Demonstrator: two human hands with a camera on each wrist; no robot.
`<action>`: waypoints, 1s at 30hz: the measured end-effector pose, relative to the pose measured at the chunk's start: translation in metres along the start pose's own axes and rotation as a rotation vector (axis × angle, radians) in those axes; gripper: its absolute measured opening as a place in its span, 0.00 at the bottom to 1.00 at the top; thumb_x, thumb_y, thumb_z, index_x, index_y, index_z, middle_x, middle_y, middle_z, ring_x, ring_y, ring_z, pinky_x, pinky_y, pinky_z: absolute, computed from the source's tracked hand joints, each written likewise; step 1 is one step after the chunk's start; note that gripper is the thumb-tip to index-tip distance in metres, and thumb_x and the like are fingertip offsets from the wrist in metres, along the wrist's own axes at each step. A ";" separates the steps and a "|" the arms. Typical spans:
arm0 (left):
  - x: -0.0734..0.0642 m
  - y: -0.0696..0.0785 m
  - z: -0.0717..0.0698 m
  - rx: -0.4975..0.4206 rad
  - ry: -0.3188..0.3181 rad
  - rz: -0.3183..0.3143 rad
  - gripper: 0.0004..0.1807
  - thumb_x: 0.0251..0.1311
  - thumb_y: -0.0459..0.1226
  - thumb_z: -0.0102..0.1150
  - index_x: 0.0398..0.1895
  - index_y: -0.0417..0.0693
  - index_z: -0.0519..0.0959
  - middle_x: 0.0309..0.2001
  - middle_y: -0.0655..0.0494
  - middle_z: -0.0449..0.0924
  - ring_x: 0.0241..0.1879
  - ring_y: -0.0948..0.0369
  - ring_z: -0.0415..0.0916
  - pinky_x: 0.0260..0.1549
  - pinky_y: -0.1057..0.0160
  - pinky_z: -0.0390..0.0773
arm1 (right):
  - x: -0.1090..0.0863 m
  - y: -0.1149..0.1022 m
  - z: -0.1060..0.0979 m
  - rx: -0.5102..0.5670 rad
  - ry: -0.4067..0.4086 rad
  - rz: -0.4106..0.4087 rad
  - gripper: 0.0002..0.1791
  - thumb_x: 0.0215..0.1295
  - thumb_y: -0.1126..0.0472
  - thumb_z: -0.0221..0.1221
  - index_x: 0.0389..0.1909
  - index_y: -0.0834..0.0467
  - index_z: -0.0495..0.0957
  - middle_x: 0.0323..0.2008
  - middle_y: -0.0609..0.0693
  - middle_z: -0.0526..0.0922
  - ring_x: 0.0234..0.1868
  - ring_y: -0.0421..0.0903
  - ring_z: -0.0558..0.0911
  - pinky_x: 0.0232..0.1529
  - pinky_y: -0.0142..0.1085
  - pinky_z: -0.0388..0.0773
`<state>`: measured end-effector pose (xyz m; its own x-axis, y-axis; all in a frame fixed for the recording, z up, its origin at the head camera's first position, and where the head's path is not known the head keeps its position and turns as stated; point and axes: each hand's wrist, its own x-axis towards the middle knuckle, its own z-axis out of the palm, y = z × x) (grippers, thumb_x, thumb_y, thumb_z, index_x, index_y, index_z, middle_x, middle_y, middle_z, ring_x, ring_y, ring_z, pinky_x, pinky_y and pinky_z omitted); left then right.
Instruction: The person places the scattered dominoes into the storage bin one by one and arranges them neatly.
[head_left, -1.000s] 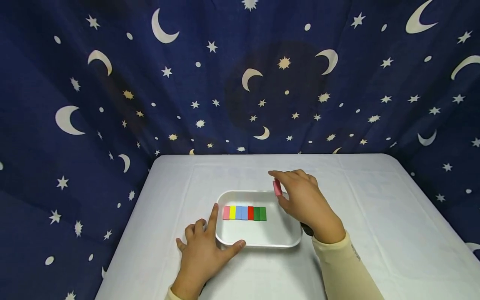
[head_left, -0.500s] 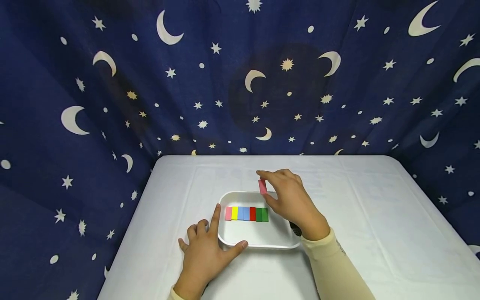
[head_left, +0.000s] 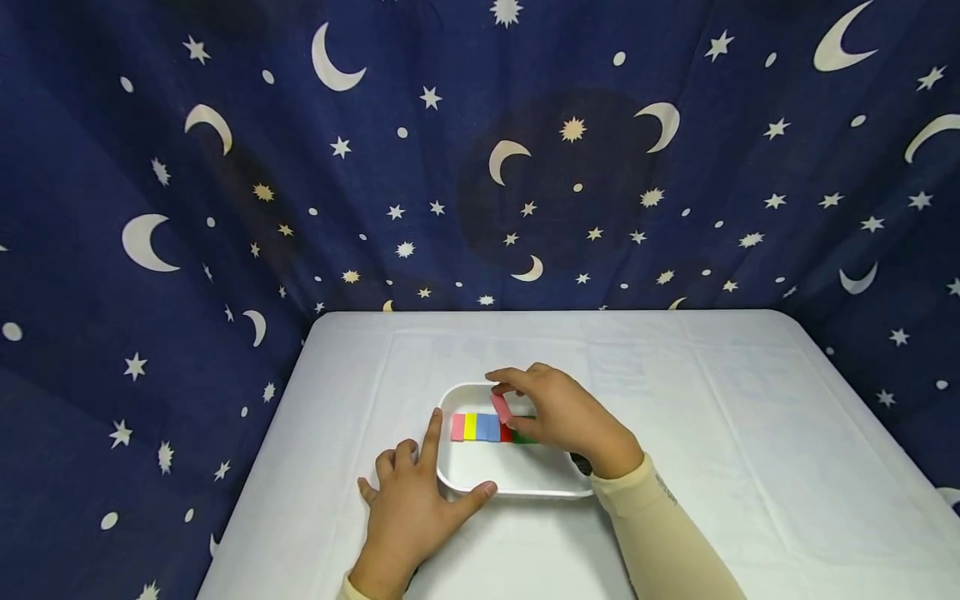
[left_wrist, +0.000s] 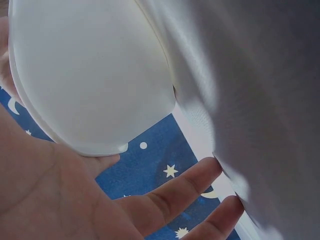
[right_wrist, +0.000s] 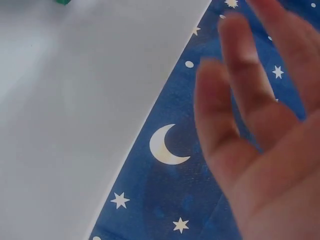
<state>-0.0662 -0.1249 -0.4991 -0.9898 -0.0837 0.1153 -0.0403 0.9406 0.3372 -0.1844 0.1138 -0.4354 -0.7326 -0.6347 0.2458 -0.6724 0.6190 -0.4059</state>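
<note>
A white rounded tray point(head_left: 517, 477) holds a row of flat coloured blocks: pink point(head_left: 457, 427), yellow point(head_left: 470, 427), two blue point(head_left: 487, 427), red point(head_left: 506, 434) and green point(head_left: 522, 437). Between thumb and fingers, my right hand point(head_left: 573, 417) pinches another pink block point(head_left: 501, 407), tilted above the red end of the row and partly covering the green blocks. My left hand point(head_left: 408, 510) spans the tray's front left corner, index finger along the left rim and thumb at the front rim. In the left wrist view, fingers touch the tray wall point(left_wrist: 95, 75).
The tray stands on a table under a white cloth point(head_left: 742, 400). A dark blue curtain point(head_left: 420, 175) with moons and stars hangs behind and to the sides. One green corner point(right_wrist: 62, 1) shows at the top of the right wrist view.
My right hand has carried the pink block leftward, then down and nearer, from the tray's back right to over the row. The left hand keeps its place at the tray.
</note>
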 end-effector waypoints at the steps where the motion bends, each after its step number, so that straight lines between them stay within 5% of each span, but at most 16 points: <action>1: 0.000 0.000 0.000 -0.001 0.000 0.000 0.70 0.38 0.89 0.49 0.87 0.76 0.46 0.57 0.44 0.75 0.62 0.37 0.67 0.50 0.11 0.58 | 0.000 0.000 0.000 0.010 -0.027 -0.004 0.36 0.58 0.58 0.78 0.68 0.44 0.78 0.52 0.37 0.88 0.46 0.40 0.82 0.47 0.37 0.82; 5: -0.001 0.000 -0.001 0.001 -0.011 -0.001 0.69 0.39 0.89 0.49 0.87 0.76 0.45 0.58 0.45 0.75 0.62 0.37 0.66 0.50 0.11 0.58 | -0.002 0.000 0.002 0.015 -0.119 0.037 0.30 0.60 0.59 0.76 0.65 0.47 0.81 0.49 0.40 0.89 0.43 0.43 0.86 0.49 0.41 0.82; 11: -0.001 0.000 -0.001 -0.004 -0.018 -0.003 0.69 0.39 0.90 0.48 0.87 0.77 0.44 0.58 0.45 0.75 0.63 0.38 0.66 0.51 0.11 0.58 | -0.007 0.002 0.004 -0.039 -0.207 0.209 0.26 0.59 0.64 0.72 0.61 0.51 0.84 0.40 0.42 0.88 0.30 0.40 0.78 0.37 0.39 0.78; 16: -0.001 0.000 0.000 -0.007 -0.011 -0.004 0.69 0.39 0.90 0.48 0.87 0.77 0.45 0.58 0.45 0.75 0.62 0.38 0.66 0.51 0.11 0.58 | -0.007 0.002 0.002 -0.138 -0.233 0.339 0.31 0.52 0.68 0.74 0.60 0.51 0.84 0.31 0.41 0.82 0.34 0.45 0.76 0.37 0.42 0.77; 30: -0.001 0.000 -0.003 -0.010 -0.024 -0.007 0.69 0.40 0.88 0.52 0.87 0.76 0.45 0.59 0.44 0.74 0.62 0.37 0.66 0.51 0.11 0.58 | -0.008 0.004 0.002 -0.102 -0.246 0.418 0.30 0.51 0.72 0.74 0.58 0.53 0.85 0.30 0.45 0.81 0.35 0.49 0.76 0.39 0.44 0.77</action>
<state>-0.0653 -0.1255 -0.4963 -0.9925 -0.0819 0.0910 -0.0455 0.9368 0.3469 -0.1813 0.1203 -0.4404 -0.9033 -0.4055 -0.1400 -0.3425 0.8783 -0.3336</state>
